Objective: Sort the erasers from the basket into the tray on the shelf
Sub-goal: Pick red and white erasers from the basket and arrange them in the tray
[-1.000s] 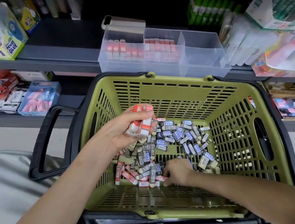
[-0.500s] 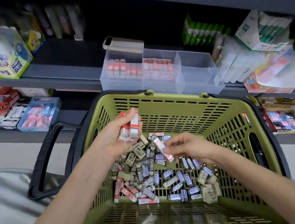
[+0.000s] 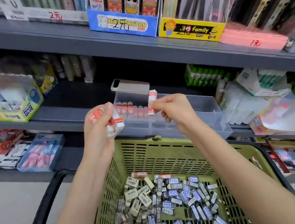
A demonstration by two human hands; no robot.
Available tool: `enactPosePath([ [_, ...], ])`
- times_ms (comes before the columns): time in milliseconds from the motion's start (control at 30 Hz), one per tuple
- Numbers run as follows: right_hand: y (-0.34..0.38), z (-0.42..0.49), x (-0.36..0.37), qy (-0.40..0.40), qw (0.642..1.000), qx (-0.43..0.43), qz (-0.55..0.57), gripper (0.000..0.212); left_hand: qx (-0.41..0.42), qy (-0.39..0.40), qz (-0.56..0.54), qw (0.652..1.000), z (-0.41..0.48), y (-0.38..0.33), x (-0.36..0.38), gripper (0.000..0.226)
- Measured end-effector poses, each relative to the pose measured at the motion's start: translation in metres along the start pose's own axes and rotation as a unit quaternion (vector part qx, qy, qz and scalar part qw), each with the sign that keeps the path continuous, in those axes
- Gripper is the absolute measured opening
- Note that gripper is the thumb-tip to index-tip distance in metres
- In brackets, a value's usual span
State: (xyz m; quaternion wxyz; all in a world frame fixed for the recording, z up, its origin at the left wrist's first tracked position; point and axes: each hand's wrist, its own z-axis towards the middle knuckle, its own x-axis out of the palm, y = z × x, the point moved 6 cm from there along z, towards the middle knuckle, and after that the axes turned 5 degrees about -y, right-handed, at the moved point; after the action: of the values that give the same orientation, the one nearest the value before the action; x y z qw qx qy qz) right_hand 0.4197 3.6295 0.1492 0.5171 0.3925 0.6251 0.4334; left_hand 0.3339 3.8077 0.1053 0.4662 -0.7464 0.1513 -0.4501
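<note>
While left hand (image 3: pixel 99 126) and right hand (image 3: pixel 173 110) grasp red erasers (image 3: pixel 115 122) by the part-filled tray (image 3: pixel 205 104), the basket (image 3: pixel 166 154) holds plenty.

Grey-sleeved erasers (image 3: pixel 165 201) heap in the green basket (image 3: pixel 166 147); red-white erasers (image 3: pixel 129 107) stand in the clear tray (image 3: pixel 205 108).

Grey metal shelving (image 3: pixel 59 39), tiers packed with stationery; blue display box (image 3: pixel 123 24) beside yellow box (image 3: pixel 191 29) on upper tier; glue carton (image 3: pixel 6 103) far left; pale floor (image 3: pixel 9 203) below.
</note>
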Motion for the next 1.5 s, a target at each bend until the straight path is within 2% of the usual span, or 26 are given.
enactPosePath([
  [33,0.003,0.012,0.005,-0.01,1.0,0.005,-0.01,0.016,0.01,0.0,0.001,1.0,0.004,-0.003,0.002,0.006],
  [100,0.005,0.035,0.006,-0.037,0.998,0.008,-0.043,0.027,0.034,0.008,0.004,0.999,0.011,-0.007,0.005,0.012],
  [167,0.001,0.055,-0.007,-0.067,0.995,0.026,-0.07,0.024,0.033,0.02,0.003,0.999,0.014,-0.005,0.01,0.005],
  [267,-0.011,0.072,-0.037,-0.094,0.982,0.064,-0.151,0.022,0.033,0.059,0.011,0.998,0.019,0.003,0.02,0.017],
  [400,-0.02,0.086,-0.05,-0.055,0.963,0.088,-0.248,0.025,0.015,0.07,0.01,0.997,0.024,0.008,0.037,0.031],
  [533,-0.017,0.097,-0.053,-0.05,0.957,0.087,-0.272,0.04,-0.004,0.063,0.014,0.998,0.028,0.015,0.046,0.05],
  [633,-0.018,0.1,-0.051,-0.019,0.956,0.091,-0.278,0.026,-0.016,0.059,0.021,0.998,0.028,0.02,0.049,0.051],
  [800,-0.014,0.102,-0.071,-0.04,0.896,0.095,-0.433,0.026,-0.028,0.068,0.028,0.997,0.029,0.027,0.044,0.051],
  [933,-0.022,0.096,-0.073,-0.045,0.868,0.096,-0.486,0.029,-0.036,0.063,0.021,0.997,0.029,0.029,0.042,0.05],
  [1067,-0.02,0.093,-0.068,-0.084,0.839,0.045,-0.536,0.031,-0.036,0.063,0.012,0.997,0.029,0.029,0.041,0.048],
  [1167,-0.017,0.094,-0.064,-0.077,0.827,0.052,-0.555,0.029,-0.036,0.065,0.005,0.997,0.029,0.028,0.042,0.046],
  [1367,-0.033,0.094,-0.064,-0.033,0.847,0.078,-0.525,0.035,-0.033,0.063,0.001,0.997,0.029,0.028,0.041,0.043],
  [1467,-0.034,0.09,-0.068,-0.063,0.872,0.011,-0.486,0.029,-0.03,0.066,0.001,0.997,0.029,0.027,0.042,0.041],
  [1500,-0.033,0.089,-0.069,-0.078,0.87,-0.019,-0.487,0.026,-0.029,0.066,0.003,0.997,0.029,0.028,0.043,0.042],
])
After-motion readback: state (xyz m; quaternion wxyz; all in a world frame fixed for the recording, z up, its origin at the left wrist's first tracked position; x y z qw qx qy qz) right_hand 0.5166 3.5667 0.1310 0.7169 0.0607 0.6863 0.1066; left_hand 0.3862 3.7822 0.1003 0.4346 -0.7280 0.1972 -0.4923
